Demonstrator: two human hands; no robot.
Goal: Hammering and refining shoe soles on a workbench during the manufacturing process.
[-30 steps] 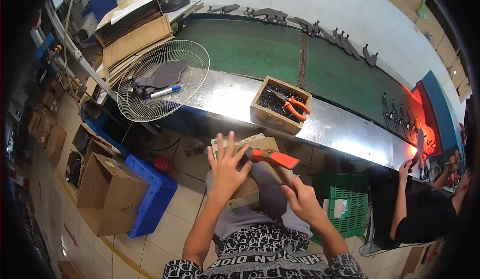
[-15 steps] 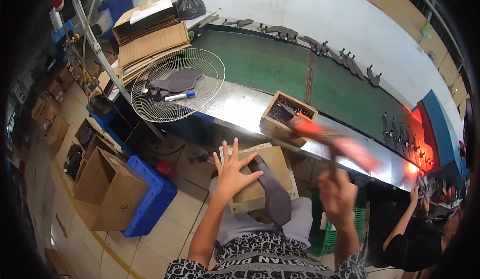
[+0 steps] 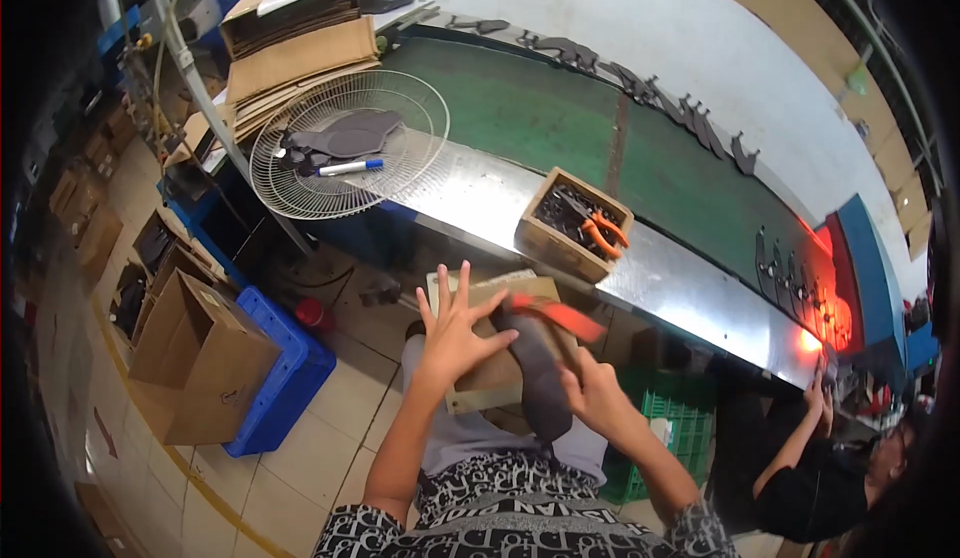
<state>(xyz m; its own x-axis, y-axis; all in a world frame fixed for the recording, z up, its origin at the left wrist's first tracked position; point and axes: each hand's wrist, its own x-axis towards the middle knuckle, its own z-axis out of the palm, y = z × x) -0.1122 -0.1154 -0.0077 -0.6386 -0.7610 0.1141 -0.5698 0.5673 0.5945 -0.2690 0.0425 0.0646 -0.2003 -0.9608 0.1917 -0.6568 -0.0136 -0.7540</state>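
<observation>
Hammer (image 3: 560,315) partly hides pale block (image 3: 488,383); pliers (image 3: 597,226) lie in wooden box (image 3: 558,252)

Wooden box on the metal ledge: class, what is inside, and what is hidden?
Inside the wooden box are small dark pieces, with orange-handled pliers lying over them. The pieces cover its bottom, so what lies beneath them cannot be seen.

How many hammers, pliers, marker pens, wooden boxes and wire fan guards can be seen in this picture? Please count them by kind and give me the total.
Hammer: 1
Pliers: 1
Marker pen: 1
Wooden box: 1
Wire fan guard: 1
Total: 5
</observation>
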